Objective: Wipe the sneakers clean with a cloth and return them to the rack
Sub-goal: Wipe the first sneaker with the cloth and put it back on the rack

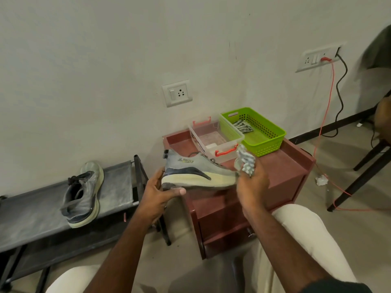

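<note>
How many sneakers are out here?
2: one grey sneaker with a cream sole held over the maroon cabinet, another grey sneaker lying on the black rack. None seem hidden.

We see the rack point(118, 182) left of the counter point(281, 166), which carries a basket point(273, 134) behind a box point(211, 144)

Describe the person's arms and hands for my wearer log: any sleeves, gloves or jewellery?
Both forearms are bare up to the frame's bottom edge, with no sleeves in view. The left hand and right hand wear no gloves; no watch or bracelet shows. Rings cannot be ruled out, as some fingers are hidden.
</note>
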A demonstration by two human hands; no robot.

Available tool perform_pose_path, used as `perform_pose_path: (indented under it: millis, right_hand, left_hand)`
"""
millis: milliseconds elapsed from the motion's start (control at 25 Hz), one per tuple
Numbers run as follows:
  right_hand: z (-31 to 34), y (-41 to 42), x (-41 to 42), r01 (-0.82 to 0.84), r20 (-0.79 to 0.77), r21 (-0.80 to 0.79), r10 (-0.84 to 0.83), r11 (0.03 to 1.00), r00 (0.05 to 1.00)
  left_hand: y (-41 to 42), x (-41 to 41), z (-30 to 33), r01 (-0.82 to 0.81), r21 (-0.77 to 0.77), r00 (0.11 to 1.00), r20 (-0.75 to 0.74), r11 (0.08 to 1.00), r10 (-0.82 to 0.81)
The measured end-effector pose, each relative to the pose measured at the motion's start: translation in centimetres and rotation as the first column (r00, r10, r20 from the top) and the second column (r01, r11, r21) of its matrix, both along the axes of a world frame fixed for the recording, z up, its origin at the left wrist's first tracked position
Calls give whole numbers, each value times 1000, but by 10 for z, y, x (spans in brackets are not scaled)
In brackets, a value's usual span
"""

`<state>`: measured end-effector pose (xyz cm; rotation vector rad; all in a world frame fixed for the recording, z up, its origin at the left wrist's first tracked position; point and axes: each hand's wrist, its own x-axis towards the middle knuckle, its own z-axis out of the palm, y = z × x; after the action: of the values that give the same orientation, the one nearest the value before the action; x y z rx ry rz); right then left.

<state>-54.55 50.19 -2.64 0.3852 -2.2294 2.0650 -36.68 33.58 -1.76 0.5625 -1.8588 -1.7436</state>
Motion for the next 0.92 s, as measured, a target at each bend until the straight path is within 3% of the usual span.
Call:
perform_pose_path:
  millis: [80,160,280,480,560,640,720,800,920]
  right_hand:
    - [-1,0,10,-161,-149,230,198,960,969]
    - [-11,-3,16,-206,-191,396,300,895,934]
    - [-24,-7,16,-206,-177,461,317,863,932]
    - [-31,-16,24,-222,-162,500,342,837,926]
    - [-23,-21,43,-333,-288,439,481,835,828]
    - [-15,-27,66,-445,-431,518,672,730,602]
    - [-14,-32,67,-372,-513,642,736,671,442]
    - [-20,-31,53,-325,-525,615,681,718,511]
    - [-19,-21,26,-259,-294,398,390,880,873]
  left_hand:
    - [-3,-3,-10,24,-143,995,103,989,-9]
    - [-3,-6,-18,30,-324,988,150,946,20]
    - [2,-4,-25,10,-451,983,167,893,73]
    - [7,-8,-32,25,-513,979,187,858,83]
    - [9,-11,-31,-10,-511,984,146,859,98]
    - [8,-10,-31,-27,-547,988,112,836,105]
    - [8,-10,-31,-24,-576,990,100,817,99]
    - [7,-12,-33,-56,-546,988,90,836,125]
    - [5,-15,-34,-47,-496,991,83,867,101]
